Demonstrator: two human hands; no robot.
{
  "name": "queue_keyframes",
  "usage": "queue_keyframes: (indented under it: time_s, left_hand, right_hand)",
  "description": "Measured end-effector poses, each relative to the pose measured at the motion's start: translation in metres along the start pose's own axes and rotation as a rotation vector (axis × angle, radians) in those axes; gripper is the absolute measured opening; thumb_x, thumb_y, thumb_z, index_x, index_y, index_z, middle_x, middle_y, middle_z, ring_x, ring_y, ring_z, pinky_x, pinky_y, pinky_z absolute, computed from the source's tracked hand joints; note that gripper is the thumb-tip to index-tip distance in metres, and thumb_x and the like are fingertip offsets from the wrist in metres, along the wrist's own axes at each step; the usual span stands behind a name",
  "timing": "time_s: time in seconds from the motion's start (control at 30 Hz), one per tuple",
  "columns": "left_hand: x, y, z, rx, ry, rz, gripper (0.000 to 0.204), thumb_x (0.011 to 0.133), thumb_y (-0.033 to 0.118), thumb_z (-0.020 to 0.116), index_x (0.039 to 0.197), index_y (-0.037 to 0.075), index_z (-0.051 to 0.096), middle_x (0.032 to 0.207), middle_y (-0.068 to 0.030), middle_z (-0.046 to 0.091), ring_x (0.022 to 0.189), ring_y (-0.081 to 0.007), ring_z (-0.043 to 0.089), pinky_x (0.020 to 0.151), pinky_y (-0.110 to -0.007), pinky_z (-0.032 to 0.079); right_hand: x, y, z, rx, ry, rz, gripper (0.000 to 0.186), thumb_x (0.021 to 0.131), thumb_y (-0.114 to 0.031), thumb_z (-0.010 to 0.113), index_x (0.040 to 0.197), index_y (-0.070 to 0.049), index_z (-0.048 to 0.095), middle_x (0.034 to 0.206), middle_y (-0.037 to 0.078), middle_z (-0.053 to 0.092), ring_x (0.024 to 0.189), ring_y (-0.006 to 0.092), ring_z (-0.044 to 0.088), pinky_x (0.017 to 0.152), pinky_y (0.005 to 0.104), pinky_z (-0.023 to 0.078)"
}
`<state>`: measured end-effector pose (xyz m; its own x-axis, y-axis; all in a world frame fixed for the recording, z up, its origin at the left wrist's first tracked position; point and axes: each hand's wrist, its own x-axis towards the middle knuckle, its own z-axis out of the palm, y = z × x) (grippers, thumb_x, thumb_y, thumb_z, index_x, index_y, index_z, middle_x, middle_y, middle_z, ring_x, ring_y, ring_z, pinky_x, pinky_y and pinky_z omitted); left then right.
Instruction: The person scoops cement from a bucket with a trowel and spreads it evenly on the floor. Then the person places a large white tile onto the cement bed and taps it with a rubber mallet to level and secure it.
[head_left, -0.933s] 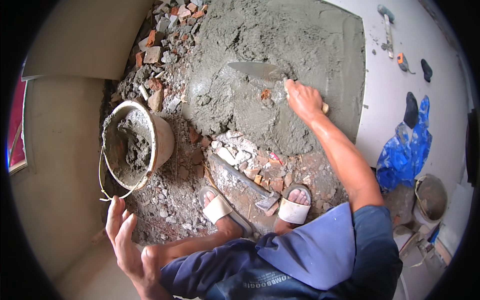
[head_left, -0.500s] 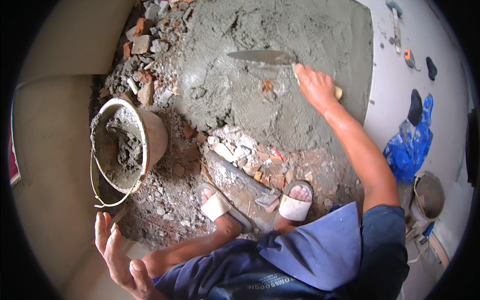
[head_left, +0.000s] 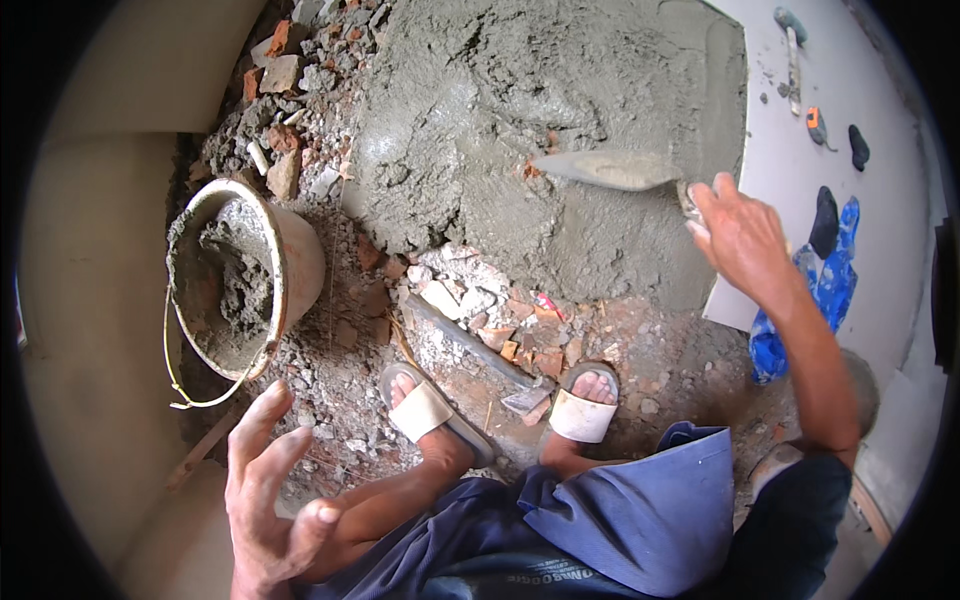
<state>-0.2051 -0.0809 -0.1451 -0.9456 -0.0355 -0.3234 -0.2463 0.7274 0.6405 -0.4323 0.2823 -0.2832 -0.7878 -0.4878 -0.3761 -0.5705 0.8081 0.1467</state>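
Far left: pale smooth wall or slab (head_left: 110, 300), curving with the lens, bare and roomy down to the lower corner. Beside it, a round bucket (head_left: 300, 265) half full of grey mortar, thin wire handle drooping over its near rim, wedged between the pale surface and the rubble. Below the bucket, left hand (head_left: 270, 500) raised and empty, fingers spread apart, touching nothing; wrist lost behind the knee. Above and right of the bucket, broken brick and stone rubble (head_left: 285, 120), reddish and grey, packed tight with little free ground. Centre bottom: two feet in pale sandals (head_left: 425, 410) planted on debris either side of a grey bar half buried in rubble. Centre top: broad heap of wet grey mortar (head_left: 480, 120), its far edge cut off by the frame. On its right slope, trowel (head_left: 610, 170), pointed blade lying flat on the mortar, tip aimed left. Right hand (head_left: 740, 235) clamped round the trowel handle, fingers closed, handle itself mostly hidden under them. Further right: white tile floor (head_left: 880, 230), open, with small dark tools too small to identify, and a crumpled blue plastic bag (head_left: 800, 310) partly hidden behind the forearm.
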Motion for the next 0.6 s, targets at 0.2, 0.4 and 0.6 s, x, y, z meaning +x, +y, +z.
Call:
queue_keyframes:
  time_s: [0.2, 0.4, 0.6]
  left_hand:
    - [0.011, -0.013, 0.006, -0.197, -0.034, 0.073, 0.057, 0.083, 0.042, 0.070, 0.118, -0.003, 0.058, 0.133, -0.0304, 0.047, 0.120, -0.0409, 0.053, 0.100, -0.051, 0.043]
    - [-0.002, -0.026, 0.000, -0.227, 0.097, 0.021, 0.058, 0.087, 0.043, 0.067, 0.121, -0.002, 0.057, 0.135, -0.0276, 0.047, 0.121, -0.0399, 0.052, 0.101, -0.050, 0.042]
    - [-0.012, -0.031, -0.004, -0.287, 0.133, -0.056, 0.058, 0.088, 0.043, 0.065, 0.124, -0.002, 0.057, 0.136, -0.0257, 0.047, 0.123, -0.0372, 0.051, 0.104, -0.050, 0.039]
  right_hand:
    - [0.025, -0.003, -0.006, -0.343, 0.187, -0.180, 0.009, 0.080, -0.009, 0.060, 0.089, -0.007, 0.063, 0.090, 0.010, 0.065, 0.082, 0.0241, 0.067, 0.067, 0.0344, 0.054]
    - [0.016, 0.000, 0.014, -0.335, 0.207, -0.145, 0.008, 0.077, -0.010, 0.060, 0.085, -0.009, 0.060, 0.077, 0.007, 0.060, 0.077, 0.0226, 0.064, 0.066, 0.0336, 0.053]
    - [-0.009, -0.023, 0.012, -0.139, -0.244, -0.169, 0.006, 0.077, -0.007, 0.059, 0.082, -0.005, 0.063, 0.079, 0.014, 0.068, 0.066, 0.0263, 0.068, 0.058, 0.0360, 0.054]
